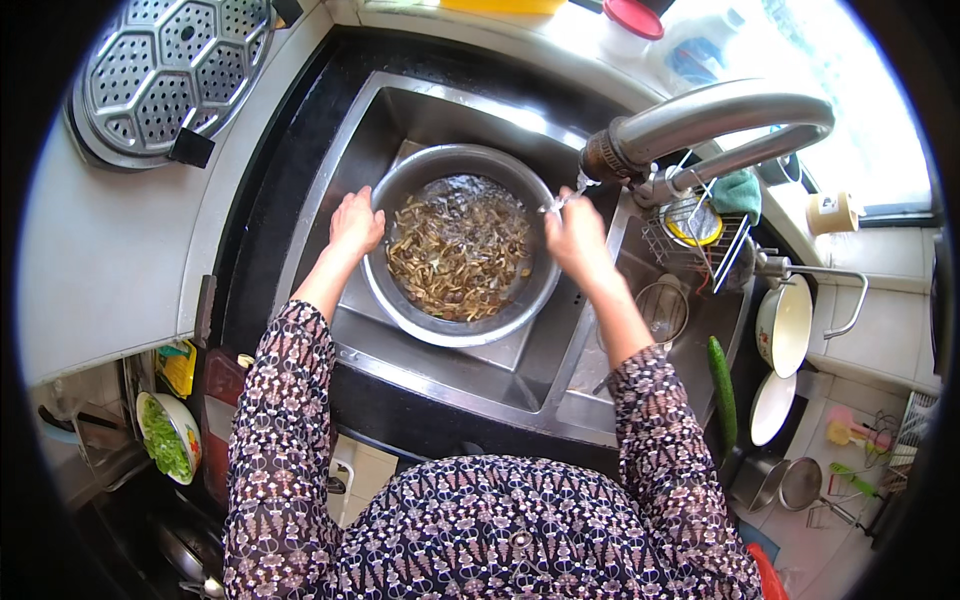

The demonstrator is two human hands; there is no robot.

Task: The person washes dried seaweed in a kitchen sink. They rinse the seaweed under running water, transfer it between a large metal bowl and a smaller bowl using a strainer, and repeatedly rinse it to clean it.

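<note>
A round metal basin (pixel 457 338) stands in the left bowl of the steel sink, holding water and many brown, mushroom-like pieces (pixel 457 262). My left hand (pixel 358 221) grips the basin's left rim. At the right rim is my right hand (pixel 576 234), slightly blurred, with water splashing over its fingers; whether it grips the rim I cannot tell. Just above it, water runs from the mouth of the metal faucet (pixel 720 124).
A wire rack (pixel 682 232) and a strainer (pixel 662 311) are in the right sink bowl. A cucumber (pixel 722 394) lies along its right edge, near enamel bowls (pixel 784 326). At far left are a perforated steamer tray (pixel 176 75) and a bowl of chopped greens (pixel 187 442).
</note>
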